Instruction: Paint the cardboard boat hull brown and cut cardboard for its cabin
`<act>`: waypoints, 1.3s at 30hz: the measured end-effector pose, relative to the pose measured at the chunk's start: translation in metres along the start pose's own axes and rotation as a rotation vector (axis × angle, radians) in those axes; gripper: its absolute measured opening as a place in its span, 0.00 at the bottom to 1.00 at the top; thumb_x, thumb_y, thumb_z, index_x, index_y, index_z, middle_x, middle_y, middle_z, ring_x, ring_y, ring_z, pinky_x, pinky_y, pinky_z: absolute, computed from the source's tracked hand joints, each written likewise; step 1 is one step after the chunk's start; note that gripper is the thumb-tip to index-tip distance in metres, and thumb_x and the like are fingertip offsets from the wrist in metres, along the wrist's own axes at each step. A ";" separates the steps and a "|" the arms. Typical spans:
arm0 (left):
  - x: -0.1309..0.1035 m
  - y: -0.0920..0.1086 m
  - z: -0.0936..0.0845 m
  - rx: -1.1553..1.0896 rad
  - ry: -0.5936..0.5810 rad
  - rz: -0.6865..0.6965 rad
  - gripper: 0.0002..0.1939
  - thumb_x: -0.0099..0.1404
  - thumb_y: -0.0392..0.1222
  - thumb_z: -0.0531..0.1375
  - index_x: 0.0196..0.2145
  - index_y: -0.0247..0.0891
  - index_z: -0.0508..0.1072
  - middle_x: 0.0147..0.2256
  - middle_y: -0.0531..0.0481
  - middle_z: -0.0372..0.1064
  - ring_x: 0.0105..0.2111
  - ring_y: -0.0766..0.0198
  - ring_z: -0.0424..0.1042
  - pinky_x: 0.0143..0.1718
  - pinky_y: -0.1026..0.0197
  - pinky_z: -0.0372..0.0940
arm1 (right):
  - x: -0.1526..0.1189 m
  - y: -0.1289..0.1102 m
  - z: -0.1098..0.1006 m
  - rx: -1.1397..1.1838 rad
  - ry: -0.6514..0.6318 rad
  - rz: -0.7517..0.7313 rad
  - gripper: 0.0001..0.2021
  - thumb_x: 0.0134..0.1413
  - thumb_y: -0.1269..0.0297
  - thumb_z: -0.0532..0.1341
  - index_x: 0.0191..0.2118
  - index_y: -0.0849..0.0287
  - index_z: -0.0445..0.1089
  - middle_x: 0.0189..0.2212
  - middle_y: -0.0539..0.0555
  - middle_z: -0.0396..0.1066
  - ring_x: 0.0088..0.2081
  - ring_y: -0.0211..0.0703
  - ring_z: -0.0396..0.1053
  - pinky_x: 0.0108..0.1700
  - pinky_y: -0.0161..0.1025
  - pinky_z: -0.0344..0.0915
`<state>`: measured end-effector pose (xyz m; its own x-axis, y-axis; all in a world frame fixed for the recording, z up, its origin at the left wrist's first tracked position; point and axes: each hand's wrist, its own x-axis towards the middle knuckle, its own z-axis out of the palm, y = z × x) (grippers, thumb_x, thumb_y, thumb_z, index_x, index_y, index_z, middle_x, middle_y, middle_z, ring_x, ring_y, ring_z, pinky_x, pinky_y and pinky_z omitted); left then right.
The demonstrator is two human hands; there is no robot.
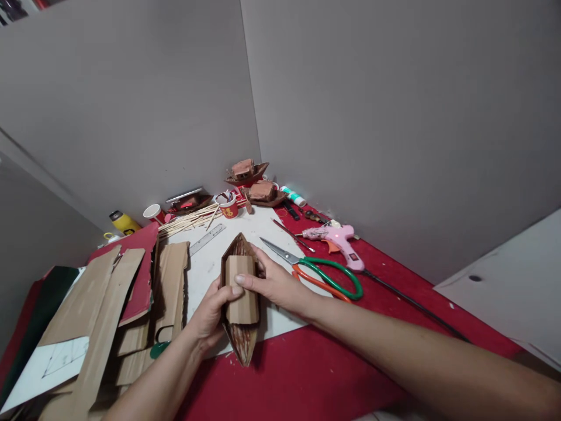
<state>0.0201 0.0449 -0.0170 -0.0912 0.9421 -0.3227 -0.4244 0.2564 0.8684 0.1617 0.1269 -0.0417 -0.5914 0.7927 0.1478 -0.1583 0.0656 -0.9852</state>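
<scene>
Between my two hands is a brown cardboard model boat (244, 344), its pointed ends facing toward and away from me. A curved piece of corrugated cardboard (243, 266) sits over its middle like a roof. My left hand (210, 313) grips the left side of the hull, thumb on the roof piece. From the right, my right hand (268, 279) holds the boat, its thumb also pressing on the roof; its other fingers are partly hidden behind the hull. Just right of my right hand lie scissors (307, 260) with green and orange handles.
A pink glue gun (339, 235) with a black cable rests at the right. Cardboard sheets (96, 298) are stacked at the left. Behind stand finished model boats (263, 192), a red paper cup (227, 206), thin wooden sticks (188, 219) and a ruler (207, 238). Grey walls close off the back.
</scene>
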 end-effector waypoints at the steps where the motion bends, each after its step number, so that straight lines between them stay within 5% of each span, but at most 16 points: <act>1: 0.001 0.000 -0.002 -0.008 0.008 -0.004 0.18 0.49 0.42 0.72 0.38 0.33 0.78 0.27 0.48 0.77 0.25 0.62 0.73 0.29 0.62 0.66 | -0.001 -0.001 -0.001 -0.019 0.026 0.008 0.44 0.51 0.47 0.67 0.69 0.54 0.50 0.64 0.64 0.62 0.62 0.56 0.63 0.64 0.59 0.58; 5: 0.005 0.002 -0.006 -0.045 0.024 -0.024 0.16 0.50 0.44 0.71 0.35 0.33 0.78 0.27 0.47 0.78 0.26 0.60 0.75 0.32 0.61 0.68 | -0.007 -0.011 -0.010 -0.326 0.101 -0.182 0.53 0.48 0.50 0.70 0.72 0.54 0.39 0.69 0.66 0.51 0.69 0.59 0.49 0.67 0.63 0.47; 10: 0.005 0.001 -0.004 -0.062 0.021 -0.020 0.16 0.49 0.41 0.70 0.37 0.33 0.78 0.28 0.46 0.78 0.32 0.52 0.78 0.38 0.56 0.70 | -0.013 -0.017 -0.016 -0.829 -0.103 -0.583 0.59 0.45 0.42 0.69 0.73 0.56 0.32 0.71 0.70 0.44 0.71 0.61 0.43 0.67 0.64 0.47; 18: 0.002 -0.001 -0.002 -0.042 0.059 0.004 0.12 0.52 0.39 0.70 0.36 0.35 0.78 0.31 0.44 0.80 0.34 0.52 0.78 0.39 0.56 0.69 | -0.013 -0.020 -0.016 -0.894 -0.220 -0.524 0.59 0.44 0.45 0.70 0.73 0.60 0.35 0.68 0.72 0.52 0.67 0.65 0.52 0.64 0.63 0.55; 27: 0.002 0.000 0.000 -0.031 0.064 0.002 0.22 0.52 0.44 0.72 0.44 0.35 0.77 0.29 0.47 0.79 0.32 0.54 0.78 0.34 0.59 0.69 | -0.016 -0.023 -0.010 -0.940 -0.211 -0.553 0.56 0.43 0.46 0.70 0.71 0.69 0.44 0.64 0.76 0.58 0.65 0.68 0.57 0.63 0.61 0.58; 39: 0.004 0.000 -0.002 0.005 0.079 0.004 0.28 0.52 0.51 0.73 0.48 0.35 0.76 0.33 0.44 0.80 0.34 0.51 0.79 0.40 0.55 0.69 | -0.018 -0.016 -0.009 -0.905 -0.195 -0.661 0.59 0.43 0.46 0.70 0.72 0.60 0.35 0.64 0.72 0.59 0.63 0.66 0.59 0.61 0.62 0.58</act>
<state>0.0183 0.0482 -0.0193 -0.1642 0.9231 -0.3478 -0.4192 0.2538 0.8717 0.1822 0.1174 -0.0294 -0.7295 0.3374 0.5950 0.0970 0.9121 -0.3983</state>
